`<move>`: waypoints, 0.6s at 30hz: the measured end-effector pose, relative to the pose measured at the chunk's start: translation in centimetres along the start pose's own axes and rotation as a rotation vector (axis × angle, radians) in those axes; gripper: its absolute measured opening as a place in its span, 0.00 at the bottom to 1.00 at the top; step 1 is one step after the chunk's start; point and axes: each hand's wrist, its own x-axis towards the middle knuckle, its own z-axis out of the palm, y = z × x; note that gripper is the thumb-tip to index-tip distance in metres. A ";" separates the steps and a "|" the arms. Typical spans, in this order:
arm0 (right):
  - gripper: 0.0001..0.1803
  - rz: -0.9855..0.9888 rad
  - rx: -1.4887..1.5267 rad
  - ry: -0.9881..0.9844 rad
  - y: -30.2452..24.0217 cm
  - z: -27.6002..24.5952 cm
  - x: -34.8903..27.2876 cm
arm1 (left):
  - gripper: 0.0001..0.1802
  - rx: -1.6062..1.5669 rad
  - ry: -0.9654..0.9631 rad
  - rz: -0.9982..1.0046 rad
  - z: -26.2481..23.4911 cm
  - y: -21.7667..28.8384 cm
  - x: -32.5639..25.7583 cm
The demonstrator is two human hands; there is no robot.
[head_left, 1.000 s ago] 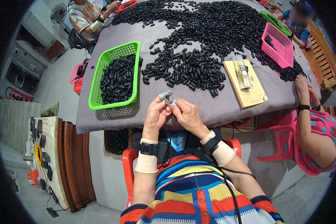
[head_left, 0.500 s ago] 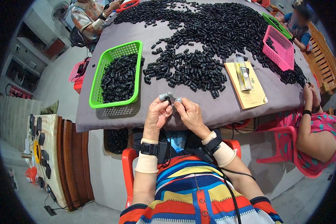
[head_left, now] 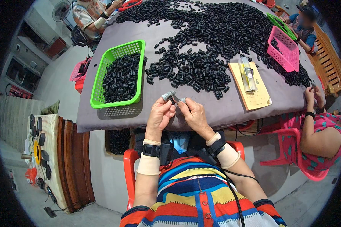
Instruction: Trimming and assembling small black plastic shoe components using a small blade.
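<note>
Just beyond the table's near edge, my left hand is closed, pinching a small black cylindrical part between thumb and fingers. My right hand meets it from the right, thumb and forefinger pressed together on a thin blade-like piece too small to make out fully. Grey wrapping covers fingertips on both hands. Ahead lies a loose pile of black parts of the same kind. A green basket, partly filled with such parts, stands to the left of my hands.
A notepad with a clear plastic case on it lies right of the pile. A pink basket stands farther right. The grey-covered table also holds a large far heap. Other people sit around it.
My left forefinger has lifted and straightened a little, its wrapped tip now pointing up and right. Both hands otherwise stay in nearly the same place.
</note>
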 end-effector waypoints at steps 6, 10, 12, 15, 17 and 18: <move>0.12 -0.118 -0.015 -0.070 0.1 -0.1 -0.1 | 0.17 -0.021 0.028 -0.017 -0.1 0.1 0.0; 0.12 -0.132 -0.013 -0.066 0.2 0.0 -0.2 | 0.16 -0.002 0.049 -0.034 -0.2 0.1 0.0; 0.12 -0.133 -0.025 -0.073 0.1 0.0 -0.2 | 0.17 -0.024 -0.017 -0.026 -0.3 0.1 0.0; 0.12 -0.132 -0.046 -0.067 -0.3 -0.1 -0.1 | 0.17 -0.026 -0.006 -0.038 -0.4 0.2 0.0; 0.12 -0.131 -0.049 -0.061 0.0 0.1 -0.1 | 0.18 -0.029 -0.011 -0.040 -0.4 0.1 0.0; 0.12 -0.130 -0.053 -0.055 0.1 0.1 -0.1 | 0.18 -0.032 -0.015 -0.041 -0.4 0.1 0.0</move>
